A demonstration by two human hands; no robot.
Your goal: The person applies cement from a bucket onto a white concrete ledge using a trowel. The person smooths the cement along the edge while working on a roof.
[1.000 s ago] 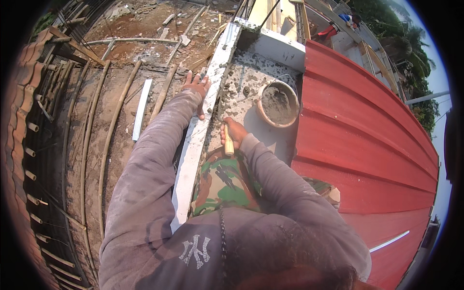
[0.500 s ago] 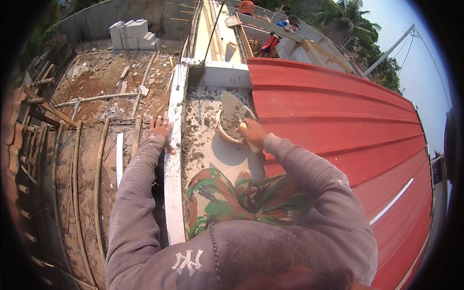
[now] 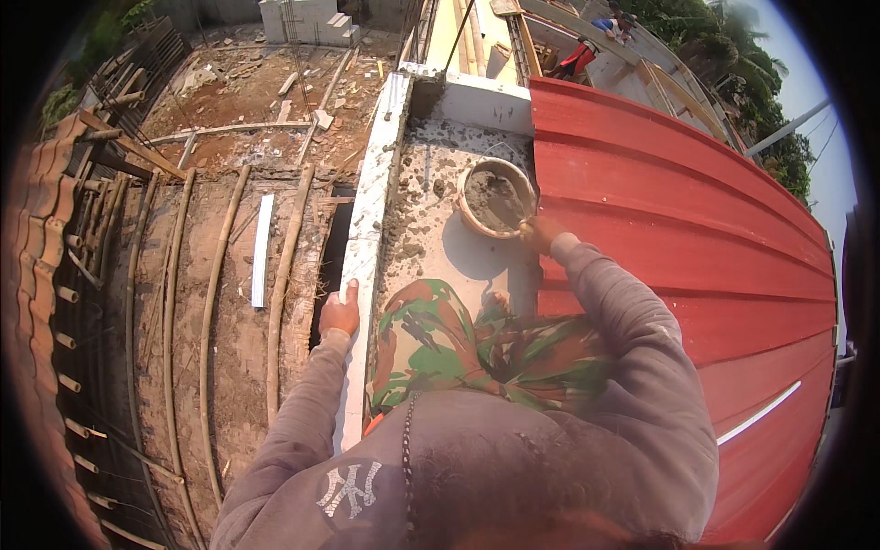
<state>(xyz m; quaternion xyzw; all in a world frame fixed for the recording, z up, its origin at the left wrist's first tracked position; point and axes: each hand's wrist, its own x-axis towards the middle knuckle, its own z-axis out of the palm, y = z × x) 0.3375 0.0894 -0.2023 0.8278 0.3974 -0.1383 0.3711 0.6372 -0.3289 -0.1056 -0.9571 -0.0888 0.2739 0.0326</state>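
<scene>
My right hand (image 3: 547, 236) is closed at the right rim of a round bucket (image 3: 469, 203) and holds the handle of a trowel. Its blade cannot be made out against the grey mortar (image 3: 496, 197) inside. My left hand (image 3: 339, 314) grips the edge of a low white block wall (image 3: 374, 197). The thumb lies on the wall's top, while the other fingers are bent and partly hidden at its outer side. Between wall and roof, my knees in camouflage trousers (image 3: 431, 335) are behind the bucket, on a pale floor (image 3: 426, 257) spattered with mortar.
Red metal roofing (image 3: 678, 220) borders the right side. Left of the wall lie bamboo poles (image 3: 215, 275), a dark gap (image 3: 337, 243) and roof tiles (image 3: 37, 229). Ahead stands an upright thin rod (image 3: 458, 37). Another person (image 3: 616, 27) is at the far right, near timber framing.
My left hand has drawn back along the wall and changed from spread fingers to a grip. The mortar-covered trowel, raised over the bucket before, has gone down into it. The view has shifted.
</scene>
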